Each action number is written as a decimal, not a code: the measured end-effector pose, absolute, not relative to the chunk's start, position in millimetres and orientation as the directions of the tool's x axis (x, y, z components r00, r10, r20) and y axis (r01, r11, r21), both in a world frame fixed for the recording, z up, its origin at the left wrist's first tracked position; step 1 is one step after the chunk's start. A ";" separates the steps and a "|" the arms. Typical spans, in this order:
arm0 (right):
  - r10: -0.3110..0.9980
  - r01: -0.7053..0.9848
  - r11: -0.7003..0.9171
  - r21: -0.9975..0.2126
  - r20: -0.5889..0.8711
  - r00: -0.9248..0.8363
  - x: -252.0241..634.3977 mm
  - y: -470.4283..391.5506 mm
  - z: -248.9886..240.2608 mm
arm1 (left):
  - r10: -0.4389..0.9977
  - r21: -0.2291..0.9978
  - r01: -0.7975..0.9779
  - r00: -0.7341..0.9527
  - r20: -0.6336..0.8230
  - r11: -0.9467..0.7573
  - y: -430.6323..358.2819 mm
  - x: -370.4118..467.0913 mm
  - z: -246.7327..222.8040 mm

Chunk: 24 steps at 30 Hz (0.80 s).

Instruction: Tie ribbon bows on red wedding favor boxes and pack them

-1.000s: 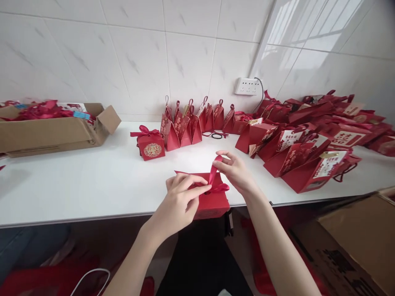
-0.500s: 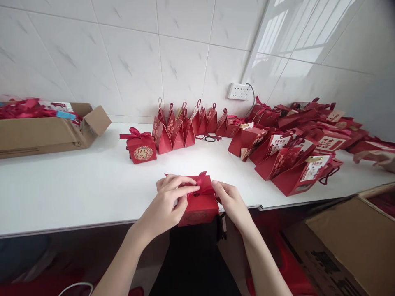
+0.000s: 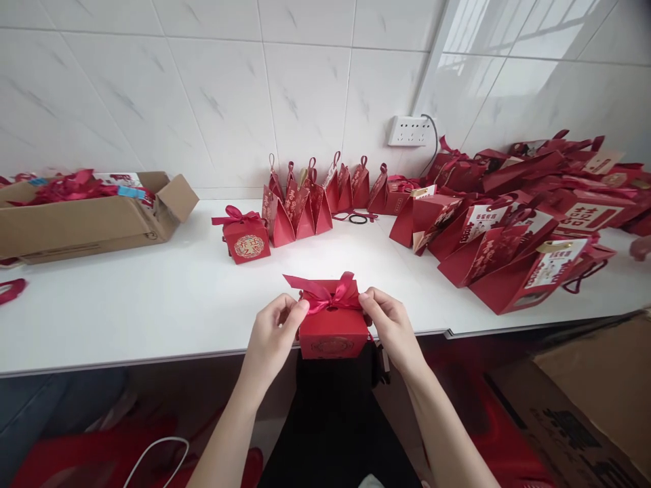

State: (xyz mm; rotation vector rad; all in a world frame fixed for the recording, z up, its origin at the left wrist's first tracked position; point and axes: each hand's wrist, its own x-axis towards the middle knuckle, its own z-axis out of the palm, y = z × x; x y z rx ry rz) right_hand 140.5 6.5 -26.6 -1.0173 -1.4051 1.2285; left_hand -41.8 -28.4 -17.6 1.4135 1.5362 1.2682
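At the table's front edge, right before me, sits a red gift box [image 3: 333, 339] with a gold pattern on its front. A pink-red ribbon bow [image 3: 333, 298] lies over its top, around a small dark hole. My left hand [image 3: 277, 332] is closed, its thumb and fingers pinching the bow's left side. On the opposite side my right hand [image 3: 391, 325] pinches the bow's right side near the box's upper corner. Behind them stands another red box with a bow [image 3: 247, 240], its gold round emblem facing me.
Several triangular red boxes [image 3: 300, 213] stand by the wall. A heap of red boxes [image 3: 554, 176] covers the right side. Left is a carton of ribbons [image 3: 91, 230]; another carton [image 3: 600, 386] stands below right. A power strip [image 3: 411, 131] hangs on the wall. Another person's hand [image 3: 641, 248] shows far right.
My left hand has moved from over the bow to its left side, and the bow now shows spread out. The view has shifted slightly. The other person's hand has mostly left the view.
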 end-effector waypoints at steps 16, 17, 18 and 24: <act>0.990 -0.461 -0.082 -0.883 -0.018 -0.141 132.4 8.2 -49.1 | 0.978 0.992 -0.033 -0.170 0.118 -0.125 -20.7 -32.9 -49.3; 0.990 -0.488 -0.092 -0.868 -0.025 -0.141 132.2 8.3 -49.4 | 0.977 0.991 -0.036 -0.176 0.124 -0.132 -20.6 -32.3 -50.1; 0.990 -0.512 -0.102 -0.853 -0.034 -0.140 131.9 8.3 -49.6 | 0.974 0.989 -0.038 -0.183 0.130 -0.140 -20.6 -31.7 -50.8; 0.989 -0.604 -0.141 -0.784 -0.090 -0.115 127.6 7.8 -49.9 | 0.960 0.985 -0.035 -0.231 0.159 -0.171 -21.2 -28.1 -53.9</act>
